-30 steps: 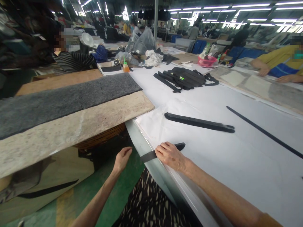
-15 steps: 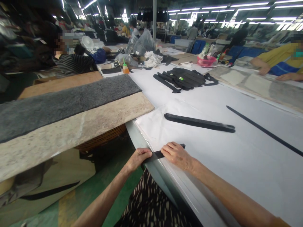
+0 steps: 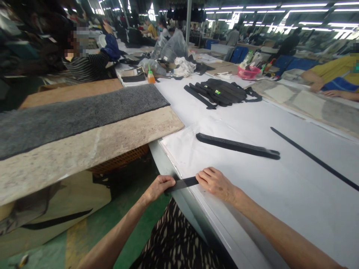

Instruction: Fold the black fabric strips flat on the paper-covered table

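Note:
A black fabric strip (image 3: 185, 183) stretches between my hands across the near edge of the white table. My left hand (image 3: 159, 187) pinches it between thumb and fingers, just off the table edge. On the tabletop my right hand (image 3: 216, 184) has its fingers closed over the other part of the strip, hiding that end. Beyond my hands lies a thick black band of layered strips (image 3: 238, 146). Farther right, a long thin black strip (image 3: 314, 158) lies alone on the white surface.
A pile of black strips (image 3: 224, 92) lies farther back. To my left, a board (image 3: 146, 130) carries grey cloth (image 3: 92, 114). An orange-filled bottle (image 3: 151, 77), plastic bags (image 3: 175, 46) and a pink basket (image 3: 248, 73) stand behind. Co-workers sit at left and right.
My hands have moved apart, the left one leftward and the right one slightly right. More strip shows between them, and its far end is now hidden. The left co-worker has raised an arm.

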Motion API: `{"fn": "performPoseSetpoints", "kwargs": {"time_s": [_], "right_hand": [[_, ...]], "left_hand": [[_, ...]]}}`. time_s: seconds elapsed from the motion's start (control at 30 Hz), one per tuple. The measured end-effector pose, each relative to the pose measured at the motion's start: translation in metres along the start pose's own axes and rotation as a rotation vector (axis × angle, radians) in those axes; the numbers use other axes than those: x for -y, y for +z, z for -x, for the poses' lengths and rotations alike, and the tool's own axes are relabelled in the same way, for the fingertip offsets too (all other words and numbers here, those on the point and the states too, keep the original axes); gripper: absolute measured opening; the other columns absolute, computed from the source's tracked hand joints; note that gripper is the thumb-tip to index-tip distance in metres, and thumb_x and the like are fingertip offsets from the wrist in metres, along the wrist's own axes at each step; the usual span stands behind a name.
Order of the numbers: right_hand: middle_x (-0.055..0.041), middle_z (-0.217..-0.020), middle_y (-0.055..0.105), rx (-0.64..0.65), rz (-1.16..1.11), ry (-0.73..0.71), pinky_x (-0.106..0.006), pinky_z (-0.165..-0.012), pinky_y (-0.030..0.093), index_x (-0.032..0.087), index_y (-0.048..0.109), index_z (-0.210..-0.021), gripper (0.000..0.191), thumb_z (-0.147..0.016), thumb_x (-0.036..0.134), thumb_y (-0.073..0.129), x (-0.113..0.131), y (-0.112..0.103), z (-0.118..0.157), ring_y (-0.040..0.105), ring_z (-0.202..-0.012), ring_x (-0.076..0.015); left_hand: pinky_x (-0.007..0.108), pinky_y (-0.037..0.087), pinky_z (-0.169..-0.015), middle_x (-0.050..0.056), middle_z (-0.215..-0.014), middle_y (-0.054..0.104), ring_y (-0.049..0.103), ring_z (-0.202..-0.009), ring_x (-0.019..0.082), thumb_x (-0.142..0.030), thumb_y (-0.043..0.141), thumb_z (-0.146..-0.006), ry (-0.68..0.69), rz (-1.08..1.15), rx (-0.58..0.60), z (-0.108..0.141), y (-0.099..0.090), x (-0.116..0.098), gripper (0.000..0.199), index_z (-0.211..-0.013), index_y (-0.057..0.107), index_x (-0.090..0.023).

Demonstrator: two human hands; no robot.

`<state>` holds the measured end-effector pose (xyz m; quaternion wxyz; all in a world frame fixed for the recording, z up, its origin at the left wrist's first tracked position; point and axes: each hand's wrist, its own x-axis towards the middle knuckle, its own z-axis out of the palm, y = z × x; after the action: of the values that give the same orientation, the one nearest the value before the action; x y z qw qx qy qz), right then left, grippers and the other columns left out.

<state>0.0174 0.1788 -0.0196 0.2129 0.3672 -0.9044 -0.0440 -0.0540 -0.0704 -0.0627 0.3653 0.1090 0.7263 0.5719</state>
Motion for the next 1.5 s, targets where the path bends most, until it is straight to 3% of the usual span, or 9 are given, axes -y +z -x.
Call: {"fn": "performPoseSetpoints", "kwargs": {"time_s": [0.17,0.4,1.0,1.27,1.5], "right_hand": [[-0.0041,-0.080,0.053,-0.010,-0.011,-0.102,-0.031,-0.062,0.033,0.013,0.057,-0.082,0.014,-0.086,0.004,0.047,0.011,0.006,-0.025,0.044,-0.072,-0.0158],[-0.0045,-0.081,0.053,-0.033,-0.038,-0.113,-0.031,-0.063,0.035,0.013,0.056,-0.079,0.015,-0.088,0.005,0.046,0.013,0.007,-0.028,0.044,-0.072,-0.0154],[-0.0057,-0.081,0.054,-0.036,-0.021,-0.066,-0.032,-0.064,0.037,0.011,0.057,-0.077,0.019,-0.084,-0.001,0.045,0.013,0.000,-0.013,0.043,-0.072,-0.0161],[-0.0055,-0.079,0.052,0.010,-0.028,-0.077,-0.032,-0.061,0.035,0.013,0.056,-0.077,0.016,-0.085,0.004,0.046,0.018,0.001,-0.021,0.043,-0.071,-0.0169],[-0.0050,-0.080,0.051,0.030,0.035,-0.023,-0.032,-0.062,0.036,0.013,0.055,-0.078,0.018,-0.084,0.000,0.044,0.010,0.002,-0.004,0.043,-0.072,-0.0159]], "left_hand": [[0.024,0.026,-0.053,-0.002,-0.054,0.040,0.033,-0.055,0.011,-0.057,0.061,-0.063,-0.059,-0.046,-0.066,0.013,-0.017,0.017,0.043,-0.059,0.054,-0.014],[0.024,0.025,-0.053,-0.002,-0.056,0.039,0.032,-0.057,0.011,-0.054,0.059,-0.069,-0.055,-0.080,-0.053,0.036,-0.025,0.010,0.041,-0.060,0.053,-0.015],[0.023,0.028,-0.051,-0.002,-0.055,0.041,0.034,-0.054,0.010,-0.055,0.058,-0.069,-0.053,-0.067,-0.030,0.026,-0.020,0.016,0.042,-0.061,0.054,-0.014],[0.024,0.029,-0.055,-0.002,-0.056,0.041,0.034,-0.057,0.011,-0.055,0.059,-0.065,-0.041,-0.102,-0.056,0.017,-0.022,0.022,0.042,-0.059,0.054,-0.014],[0.024,0.029,-0.053,-0.001,-0.056,0.042,0.036,-0.056,0.012,-0.058,0.058,-0.066,-0.076,-0.138,-0.056,0.029,-0.025,0.016,0.045,-0.062,0.056,-0.014]]}}
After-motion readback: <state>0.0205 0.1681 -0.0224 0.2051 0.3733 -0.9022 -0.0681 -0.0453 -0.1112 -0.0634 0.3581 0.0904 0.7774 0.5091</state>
